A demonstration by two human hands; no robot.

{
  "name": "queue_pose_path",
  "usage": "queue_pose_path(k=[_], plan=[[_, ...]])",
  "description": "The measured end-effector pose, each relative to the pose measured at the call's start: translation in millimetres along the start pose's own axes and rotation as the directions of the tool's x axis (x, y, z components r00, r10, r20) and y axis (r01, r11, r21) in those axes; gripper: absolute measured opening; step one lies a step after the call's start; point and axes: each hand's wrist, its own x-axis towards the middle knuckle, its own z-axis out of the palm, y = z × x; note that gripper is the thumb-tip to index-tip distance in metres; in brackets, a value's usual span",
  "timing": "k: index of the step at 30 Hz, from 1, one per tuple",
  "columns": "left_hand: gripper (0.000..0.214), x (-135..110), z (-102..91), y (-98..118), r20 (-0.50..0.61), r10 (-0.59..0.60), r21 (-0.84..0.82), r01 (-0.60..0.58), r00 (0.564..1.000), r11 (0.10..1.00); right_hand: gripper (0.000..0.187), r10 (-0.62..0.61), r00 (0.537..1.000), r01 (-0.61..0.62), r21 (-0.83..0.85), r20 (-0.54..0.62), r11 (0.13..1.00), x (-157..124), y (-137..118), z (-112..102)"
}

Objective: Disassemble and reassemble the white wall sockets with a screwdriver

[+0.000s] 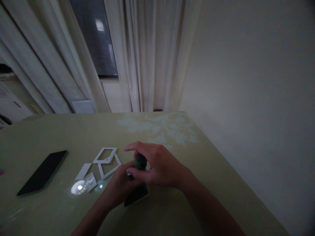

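Note:
My right hand (162, 165) is closed around the green and black handle of what looks like a screwdriver (140, 162), held upright and seen almost end-on. Its forefinger stretches out past the handle to the left. Below it, my left hand (120, 183) is closed on a dark rectangular piece with a pale edge (136, 196), close to the tabletop. The tool's tip and much of the dark piece are hidden behind my fingers. To the left of my hands lie two white square frames (106, 160), one overlapping the other.
A white flat plate (83, 171) and a small white square part (90, 182) lie left of the frames. Farther left is a black tablet-like slab (43, 173). The greenish table (98, 131) meets a wall (258, 98) on the right; curtains (159, 59) hang behind.

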Motion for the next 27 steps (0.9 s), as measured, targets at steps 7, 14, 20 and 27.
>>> queue_pose_path(k=[7, 14, 20, 27], plan=[[0.026, -1.4, -5.1, -4.4, -0.011, -0.011, 0.072, 0.011, 1.0, 0.997, 0.052, -0.002, 1.0, 0.002, -0.021, -0.013, 1.0, 0.3, -1.9, 2.0], [0.031, -7.0, -3.6, -6.5, 0.109, 0.0, 0.089, -0.01, 0.994, 0.996, 0.046, 0.016, 1.0, -0.017, -0.053, -0.002, 0.998, -0.5, -1.6, 4.0], [0.017, -1.0, -4.5, -11.5, 0.072, -0.011, 0.105, 0.003, 0.997, 0.994, 0.052, 0.02, 1.0, -0.021, -0.082, -0.013, 0.996, -0.3, -2.5, 6.2], [0.031, -5.1, -5.7, -8.4, 0.047, -0.007, 0.165, -0.001, 0.999, 0.986, 0.051, 0.014, 1.0, -0.015, -0.055, -0.011, 0.998, -0.2, -2.5, 6.6]])
